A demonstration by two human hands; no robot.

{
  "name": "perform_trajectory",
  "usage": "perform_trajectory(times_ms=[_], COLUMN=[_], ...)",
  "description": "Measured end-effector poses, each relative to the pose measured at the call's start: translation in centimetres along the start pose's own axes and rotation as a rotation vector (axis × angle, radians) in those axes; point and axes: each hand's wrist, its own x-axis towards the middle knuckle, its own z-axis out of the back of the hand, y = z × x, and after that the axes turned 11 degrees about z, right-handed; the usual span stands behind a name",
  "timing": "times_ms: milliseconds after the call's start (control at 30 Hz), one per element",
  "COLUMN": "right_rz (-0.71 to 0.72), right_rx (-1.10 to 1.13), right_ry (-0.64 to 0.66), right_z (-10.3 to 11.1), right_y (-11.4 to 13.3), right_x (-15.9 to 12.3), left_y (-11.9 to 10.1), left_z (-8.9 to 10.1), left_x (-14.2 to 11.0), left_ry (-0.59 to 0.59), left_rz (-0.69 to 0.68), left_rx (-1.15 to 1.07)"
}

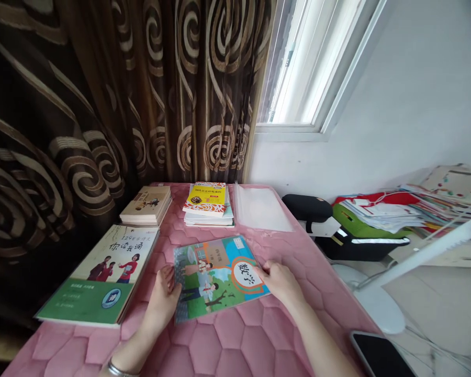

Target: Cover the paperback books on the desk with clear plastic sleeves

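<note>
Room lies nearside of the textbook (223,277); piled books (102,272) block left.

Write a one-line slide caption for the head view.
Left hand and right hand hold a mathematics book by opposite edges over a pink quilted surface, stacked books beyond.

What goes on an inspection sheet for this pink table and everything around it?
Surface: pink quilted covering.
Job's things: blue-and-green book, closed.
Clutter: green-and-white book at left; brown-covered stack and yellow-covered book farther back; clear plastic sheets; dark-screened device at lower right.
Hands: left hand and right hand hold opposite edges of the blue-and-green book.
Cables: cables beside the white stand.
Surroundings: patterned curtain, window, pale wall.
</note>
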Motion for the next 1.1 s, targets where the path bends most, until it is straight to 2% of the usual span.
perform_trajectory(times_ms=[100,200,400,667,833,933,1100], right_rz=[0.013,0.001,-0.084,-0.111,-0.099,-0.1,-0.104], right_rx=[0.014,0.024,-0.001,0.068,0.086,0.093,0.101], right_ry=[0.0,-0.015,-0.085,-0.148,-0.157,-0.16,-0.163], right_z=[0.0,0.0,-0.3,-1.4,-1.5,-1.5,-1.4], right_y=[-0.2,0.0,0.8,0.4,0.2,0.2,0.1], right_x=[0.1,0.1,0.5,1.4,1.4,1.4,1.4], left_y=[0.1,-0.7,-2.2,-2.6,-2.9,-2.7,-2.5], left_z=[-0.8,-1.5,-2.8,-3.3,-2.5,-1.4,0.3], left_x=[0.6,2.8,7.3,9.5,8.1,5.8,2.3], left_ry=[-0.011,0.0,0.017,0.009,-0.035,-0.043,0.022], left_rz=[0.025,0.048,0.006,-0.026,-0.078,-0.123,-0.289], left_rx=[-0.107,-0.081,-0.022,0.072,0.159,0.209,0.388])
